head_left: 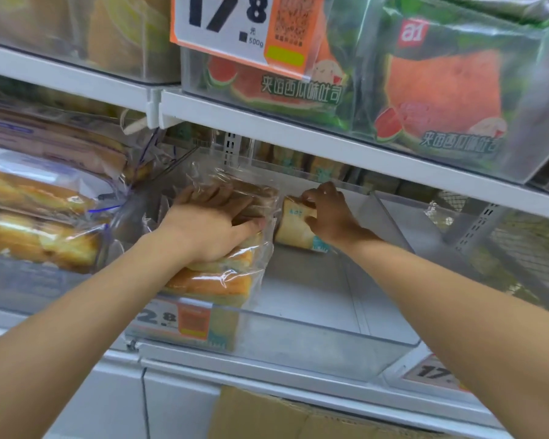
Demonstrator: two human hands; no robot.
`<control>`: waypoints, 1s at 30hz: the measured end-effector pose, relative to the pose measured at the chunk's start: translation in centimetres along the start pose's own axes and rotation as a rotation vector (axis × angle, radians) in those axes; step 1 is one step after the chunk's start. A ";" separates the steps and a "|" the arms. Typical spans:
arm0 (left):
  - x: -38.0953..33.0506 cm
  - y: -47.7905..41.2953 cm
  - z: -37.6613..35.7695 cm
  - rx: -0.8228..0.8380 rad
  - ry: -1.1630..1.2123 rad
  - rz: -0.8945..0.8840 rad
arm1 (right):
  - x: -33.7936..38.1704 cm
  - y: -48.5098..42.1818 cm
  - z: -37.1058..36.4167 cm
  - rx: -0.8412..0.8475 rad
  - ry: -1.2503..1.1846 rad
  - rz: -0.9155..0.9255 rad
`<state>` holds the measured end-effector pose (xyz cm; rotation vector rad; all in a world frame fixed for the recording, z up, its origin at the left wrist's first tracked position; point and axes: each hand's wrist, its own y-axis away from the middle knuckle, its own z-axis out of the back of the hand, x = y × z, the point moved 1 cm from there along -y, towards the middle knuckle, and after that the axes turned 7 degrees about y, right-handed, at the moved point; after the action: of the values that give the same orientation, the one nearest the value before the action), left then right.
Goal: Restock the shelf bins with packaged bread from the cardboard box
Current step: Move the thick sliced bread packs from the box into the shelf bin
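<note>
Gripping the small packet [293, 229] in my right hand [328, 213], just right of the bag [217, 280] my flat left hand [210, 228] presses.

Glossy plastic everywhere, matt white shelving, raw cardboard below.
Clear crinkled plastic bread bag [232, 274] shiny, wrinkly, glare streaks; small cream printed-film bread pack [293, 229] smoother, soft sheen. Clear rigid plastic shelf bin [314, 346] smooth, slightly hazy. White shelf edge [298, 134] smooth matt, looks like painted metal. Grey perforated metal upright [479, 226] dull. Green watermelon-print pack [441, 90] glossy film. Orange-and-white price tag [235, 23] paper in shiny sleeve. Brown cardboard box [267, 416] matt, fibrous.
</note>
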<state>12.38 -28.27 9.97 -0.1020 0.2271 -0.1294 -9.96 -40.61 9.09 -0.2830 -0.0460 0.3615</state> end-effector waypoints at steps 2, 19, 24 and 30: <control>-0.1 0.0 0.0 -0.008 -0.002 -0.001 | -0.1 -0.1 0.0 -0.055 -0.027 0.035; 0.0 -0.2 0.1 0.025 0.028 0.004 | 0.8 1.2 -0.2 -0.071 0.005 -0.078; -0.4 0.1 1.1 0.076 0.094 0.022 | 2.5 4.8 1.8 -0.086 -0.137 -0.106; -5.2 5.1 3.7 -0.281 0.249 -0.041 | 3.8 12.8 6.0 -0.066 -0.293 -0.048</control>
<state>8.81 -22.18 14.11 -0.3714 0.4913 -0.1510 -11.39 -26.25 11.26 -0.2922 -0.3530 0.3524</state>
